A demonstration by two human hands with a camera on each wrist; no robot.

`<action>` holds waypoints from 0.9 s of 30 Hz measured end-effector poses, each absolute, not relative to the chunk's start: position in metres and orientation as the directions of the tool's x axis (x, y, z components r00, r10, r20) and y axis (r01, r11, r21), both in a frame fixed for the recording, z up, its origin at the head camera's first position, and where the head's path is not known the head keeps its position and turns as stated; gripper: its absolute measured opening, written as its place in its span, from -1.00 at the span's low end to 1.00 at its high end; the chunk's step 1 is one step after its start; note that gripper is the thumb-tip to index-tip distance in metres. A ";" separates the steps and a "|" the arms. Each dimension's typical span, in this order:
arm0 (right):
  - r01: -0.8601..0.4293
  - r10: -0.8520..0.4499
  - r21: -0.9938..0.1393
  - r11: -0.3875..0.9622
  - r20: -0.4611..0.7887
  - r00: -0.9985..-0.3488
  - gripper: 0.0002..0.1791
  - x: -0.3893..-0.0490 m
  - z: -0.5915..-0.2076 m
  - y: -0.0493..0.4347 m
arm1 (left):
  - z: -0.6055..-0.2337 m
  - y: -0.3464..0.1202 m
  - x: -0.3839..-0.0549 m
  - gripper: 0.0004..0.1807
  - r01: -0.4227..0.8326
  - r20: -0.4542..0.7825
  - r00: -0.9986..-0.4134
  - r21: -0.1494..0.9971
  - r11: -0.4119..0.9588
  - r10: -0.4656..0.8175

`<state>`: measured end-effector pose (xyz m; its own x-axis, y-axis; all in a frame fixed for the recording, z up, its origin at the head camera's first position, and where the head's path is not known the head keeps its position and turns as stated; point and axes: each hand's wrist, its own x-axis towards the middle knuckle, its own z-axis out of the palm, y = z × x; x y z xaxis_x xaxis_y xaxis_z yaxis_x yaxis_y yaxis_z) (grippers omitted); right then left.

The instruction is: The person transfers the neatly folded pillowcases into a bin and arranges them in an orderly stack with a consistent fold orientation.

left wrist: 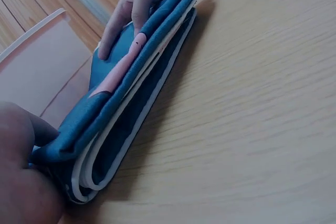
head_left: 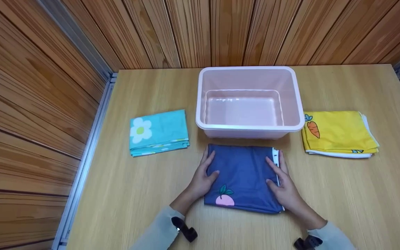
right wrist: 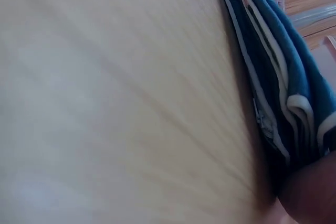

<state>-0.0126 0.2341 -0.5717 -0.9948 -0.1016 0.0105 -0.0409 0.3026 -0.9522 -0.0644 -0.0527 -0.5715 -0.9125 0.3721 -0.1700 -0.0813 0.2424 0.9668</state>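
A folded navy cloth (head_left: 241,173) with a pink fruit and green leaves printed near its front edge lies on the table. My left hand (head_left: 201,178) holds its left side, thumb and a finger over the top. On the opposite side my right hand (head_left: 286,189) grips the white-trimmed edge, with thumb and forefinger on the upper face and other fingers down outside it. Several stacked layers with pale trim show along the cloth's front in the left wrist view (left wrist: 113,114). The fingertips beneath the cloth are hidden.
Directly behind the cloth stands a pale pink plastic bin (head_left: 250,127) with nothing inside. A folded turquoise cloth (head_left: 165,126) with a white flower lies to the left, a folded yellow cloth (head_left: 342,130) with a carrot to the right. Wooden panels (head_left: 227,33) border the table.
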 end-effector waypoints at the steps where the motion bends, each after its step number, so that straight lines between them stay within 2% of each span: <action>1: -0.024 -0.100 -0.957 0.290 -0.006 -0.995 -0.25 -0.013 -0.571 0.235 | -0.572 -0.053 -0.065 -0.26 -0.095 -0.182 -0.912 0.966 0.241 0.369; 13: 0.163 -0.092 -0.972 0.171 -0.180 -0.979 -0.27 -0.018 -0.566 0.242 | -0.573 -0.053 -0.065 -0.28 -0.166 -0.229 -0.906 0.966 0.199 0.356; 27: 0.149 -0.083 -0.977 0.151 -0.162 -0.983 -0.26 -0.017 -0.564 0.241 | -0.568 -0.052 -0.065 -0.26 -0.190 -0.234 -0.907 0.969 0.157 0.349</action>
<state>-0.0173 0.2411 -0.5640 -0.9832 -0.0828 -0.1625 0.1488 0.1509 -0.9773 -0.0648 -0.0524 -0.5683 -0.9073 0.3492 -0.2340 -0.1898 0.1566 0.9693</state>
